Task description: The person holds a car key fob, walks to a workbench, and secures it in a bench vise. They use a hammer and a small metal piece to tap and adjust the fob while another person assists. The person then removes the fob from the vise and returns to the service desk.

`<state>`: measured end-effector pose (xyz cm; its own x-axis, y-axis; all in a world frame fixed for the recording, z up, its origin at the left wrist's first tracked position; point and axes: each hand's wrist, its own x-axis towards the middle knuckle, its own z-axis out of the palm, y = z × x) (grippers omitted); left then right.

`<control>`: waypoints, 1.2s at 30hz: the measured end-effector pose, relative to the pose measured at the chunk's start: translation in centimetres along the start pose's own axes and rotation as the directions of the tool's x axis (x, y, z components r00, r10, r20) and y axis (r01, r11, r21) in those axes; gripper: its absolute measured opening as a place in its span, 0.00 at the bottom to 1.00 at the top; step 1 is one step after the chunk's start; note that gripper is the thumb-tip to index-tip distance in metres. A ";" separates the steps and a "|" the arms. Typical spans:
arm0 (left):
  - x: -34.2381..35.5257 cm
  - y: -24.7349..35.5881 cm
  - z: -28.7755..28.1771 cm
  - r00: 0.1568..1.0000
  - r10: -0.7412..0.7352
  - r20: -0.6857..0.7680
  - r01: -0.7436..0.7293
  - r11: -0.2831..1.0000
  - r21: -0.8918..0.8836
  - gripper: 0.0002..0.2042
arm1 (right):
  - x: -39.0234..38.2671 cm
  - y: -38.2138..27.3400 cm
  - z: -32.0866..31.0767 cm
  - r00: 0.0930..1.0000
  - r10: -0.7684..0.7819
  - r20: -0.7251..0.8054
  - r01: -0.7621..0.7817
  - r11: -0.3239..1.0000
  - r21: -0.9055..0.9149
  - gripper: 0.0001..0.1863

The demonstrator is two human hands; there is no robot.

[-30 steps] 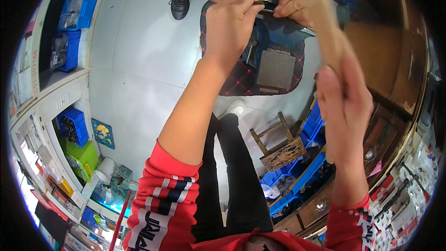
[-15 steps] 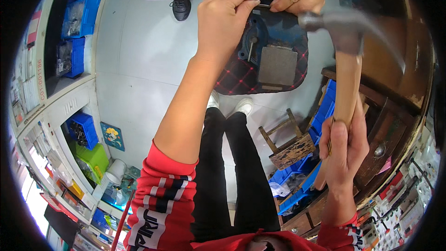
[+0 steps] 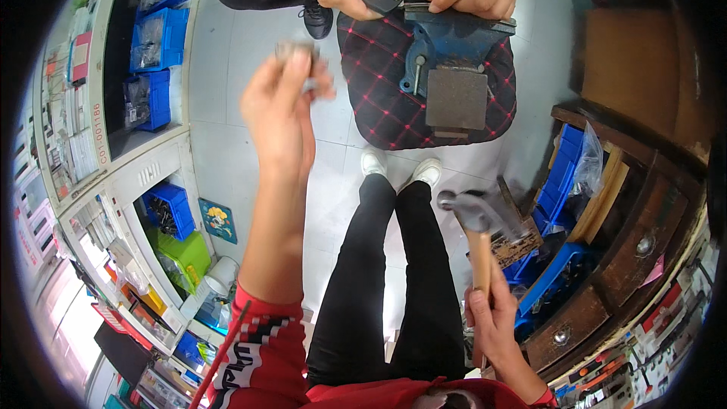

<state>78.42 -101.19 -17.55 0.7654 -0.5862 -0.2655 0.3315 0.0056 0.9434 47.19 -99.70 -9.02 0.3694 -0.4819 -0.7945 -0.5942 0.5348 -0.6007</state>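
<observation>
My right hand (image 3: pixel 495 310) is closed around the wooden handle of a claw hammer (image 3: pixel 482 257), low at the right, its metal head up and away from the vise. My left hand (image 3: pixel 280 110), raised left of the vise and smeared by motion, pinches a small greyish thing (image 3: pixel 294 51) too blurred to name. A blue bench vise (image 3: pixel 454 38) with a flat grey anvil block stands on a black quilted cushion (image 3: pixel 371 98). Another person's hands are at its jaws: one holds a flat black piece (image 3: pixel 386 0) with a small hole, the other fingers the jaws.
A worn wooden stool (image 3: pixel 519 242) stands behind the hammer head. Dark wooden drawers (image 3: pixel 644 235) and blue bins (image 3: pixel 560 174) line the right. At left is a white cabinet (image 3: pixel 144 159) with blue bins (image 3: pixel 159 38). The other person's black shoe (image 3: pixel 318 21) is at the far left.
My left hand has left the vise jaws and moved left and nearer. The hammer has come down and nearer in my right hand. The other person's left-side hand now shows the black piece.
</observation>
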 end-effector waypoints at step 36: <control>-1.7 -3.0 -13.1 0.788 -0.606 0.108 0.606 0.795 0.040 0.07 | 21.0 1.9 13.5 0.608 -0.708 -0.358 0.176 0.561 -0.809 0.32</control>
<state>83.34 -89.57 -22.52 0.3425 -0.5531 -0.7595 0.7052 -0.3828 0.5968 63.52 -99.46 -28.04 0.3895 -0.9207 -0.0263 -0.8460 -0.3463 -0.4054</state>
